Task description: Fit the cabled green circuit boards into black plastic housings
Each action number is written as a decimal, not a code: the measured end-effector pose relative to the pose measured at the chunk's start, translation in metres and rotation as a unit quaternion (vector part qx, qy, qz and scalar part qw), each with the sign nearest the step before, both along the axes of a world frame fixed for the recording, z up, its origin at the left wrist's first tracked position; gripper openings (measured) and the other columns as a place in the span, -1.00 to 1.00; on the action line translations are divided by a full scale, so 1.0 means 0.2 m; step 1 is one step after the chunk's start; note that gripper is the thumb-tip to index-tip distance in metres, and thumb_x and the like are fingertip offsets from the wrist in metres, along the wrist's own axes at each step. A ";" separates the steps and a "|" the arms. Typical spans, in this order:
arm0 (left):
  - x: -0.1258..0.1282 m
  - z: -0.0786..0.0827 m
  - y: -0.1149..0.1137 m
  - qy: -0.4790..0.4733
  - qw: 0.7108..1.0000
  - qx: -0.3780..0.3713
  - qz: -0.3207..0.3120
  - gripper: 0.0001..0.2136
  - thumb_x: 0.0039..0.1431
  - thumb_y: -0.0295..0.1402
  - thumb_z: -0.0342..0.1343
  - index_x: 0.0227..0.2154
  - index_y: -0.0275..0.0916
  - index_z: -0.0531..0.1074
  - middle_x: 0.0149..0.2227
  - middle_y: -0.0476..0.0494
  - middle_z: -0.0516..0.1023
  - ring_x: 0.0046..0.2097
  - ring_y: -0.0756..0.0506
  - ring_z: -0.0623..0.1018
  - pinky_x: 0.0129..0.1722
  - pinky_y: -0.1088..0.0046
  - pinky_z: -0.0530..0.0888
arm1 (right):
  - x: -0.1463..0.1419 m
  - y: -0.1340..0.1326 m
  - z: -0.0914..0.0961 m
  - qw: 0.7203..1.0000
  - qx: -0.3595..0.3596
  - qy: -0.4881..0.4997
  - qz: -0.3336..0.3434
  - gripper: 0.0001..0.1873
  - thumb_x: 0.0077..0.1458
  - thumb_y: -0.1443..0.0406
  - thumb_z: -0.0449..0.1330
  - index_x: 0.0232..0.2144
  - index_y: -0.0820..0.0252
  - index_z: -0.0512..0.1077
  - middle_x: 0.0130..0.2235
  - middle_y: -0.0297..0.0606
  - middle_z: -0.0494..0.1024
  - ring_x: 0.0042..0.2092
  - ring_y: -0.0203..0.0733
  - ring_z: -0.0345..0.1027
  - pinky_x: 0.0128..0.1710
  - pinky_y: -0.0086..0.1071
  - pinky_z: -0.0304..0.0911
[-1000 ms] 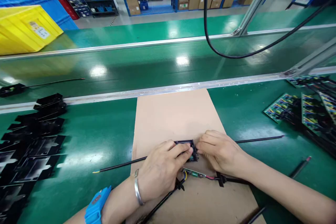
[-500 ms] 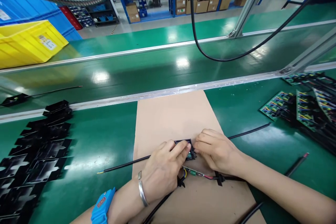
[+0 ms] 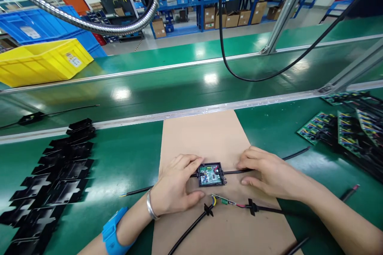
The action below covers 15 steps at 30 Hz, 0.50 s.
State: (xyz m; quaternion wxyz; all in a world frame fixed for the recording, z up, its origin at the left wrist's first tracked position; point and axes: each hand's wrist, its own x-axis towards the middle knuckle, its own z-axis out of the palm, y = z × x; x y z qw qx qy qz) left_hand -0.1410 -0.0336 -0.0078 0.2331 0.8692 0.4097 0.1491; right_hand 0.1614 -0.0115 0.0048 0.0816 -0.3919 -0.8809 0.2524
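Observation:
A small black plastic case [image 3: 211, 174] lies open-topped on the cardboard sheet [image 3: 200, 131], with a green circuit board inside it. Black cable leaves the case on both sides. My left hand [image 3: 176, 185] rests at the case's left edge, thumb and fingers spread, fingertips by its upper left corner. To the right, my right hand [image 3: 260, 171] lies over the right-hand cable [image 3: 235, 172], its thumb apart from the fingers; whether it touches the cable is unclear. Just below the case, a narrow bare circuit board [image 3: 226, 201] joins two more black cables through coloured wires.
Rows of black plastic cases [image 3: 67, 191] lie at the left. Green circuit boards with cables [image 3: 347, 131] are piled at the right. A yellow bin [image 3: 44, 61] stands on the far left, and a black cable [image 3: 254, 79] hangs over the bench's metal rail.
Both hands have come off the case: the left drew back to its left edge, the right moved right along the cable. The circuit board inside now shows. The view has tilted up slightly.

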 end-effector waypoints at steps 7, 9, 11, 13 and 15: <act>0.05 -0.06 -0.01 -0.017 1.000 0.012 0.022 -0.26 0.03 -0.27 0.28 0.25 -0.17 0.07 0.07 -0.23 0.39 0.04 -0.24 0.38 0.05 0.12 0.37 | 0.00 0.01 0.00 1.000 -0.007 -0.029 -0.008 -0.90 0.13 0.35 0.17 -0.26 0.12 0.42 -0.24 -0.24 0.41 -0.12 -0.08 0.26 -0.14 -0.22 0.19; 0.05 -0.07 -0.01 -0.032 0.999 0.014 0.017 -0.24 0.03 -0.28 0.28 0.26 -0.14 0.05 0.08 -0.22 0.38 0.05 -0.23 0.39 0.05 0.13 0.38 | 0.01 0.01 0.00 1.000 -0.001 -0.030 -0.009 -0.96 0.13 0.37 0.14 -0.34 0.14 0.38 -0.26 -0.26 0.41 -0.14 -0.09 0.27 -0.15 -0.23 0.19; 0.05 -0.06 -0.02 -0.042 0.999 0.018 0.016 -0.24 0.04 -0.26 0.28 0.27 -0.11 0.03 0.09 -0.21 0.38 0.05 -0.22 0.39 0.06 0.15 0.38 | 0.04 0.01 0.01 0.999 0.004 -0.040 -0.017 -0.91 0.07 0.43 0.12 -0.39 0.14 0.32 -0.29 -0.28 0.40 -0.18 -0.11 0.28 -0.19 -0.25 0.19; 0.03 -0.05 -0.03 -0.045 0.999 0.021 0.021 -0.24 0.07 -0.23 0.26 0.28 -0.09 0.01 0.10 -0.21 0.37 0.07 -0.21 0.39 0.07 0.17 0.38 | 0.10 0.01 0.02 0.998 0.009 -0.059 -0.036 -0.82 -0.02 0.52 0.08 -0.42 0.14 0.28 -0.32 -0.31 0.40 -0.24 -0.14 0.29 -0.26 -0.28 0.18; -0.01 -0.03 -0.01 -0.033 0.999 0.032 0.021 -0.25 0.10 -0.21 0.24 0.28 -0.08 0.00 0.12 -0.22 0.36 0.08 -0.20 0.39 0.08 0.17 0.38 | 0.19 0.03 0.01 0.995 0.013 -0.077 -0.060 -0.77 -0.06 0.55 0.05 -0.44 0.12 0.26 -0.39 -0.33 0.41 -0.33 -0.17 0.30 -0.36 -0.30 0.16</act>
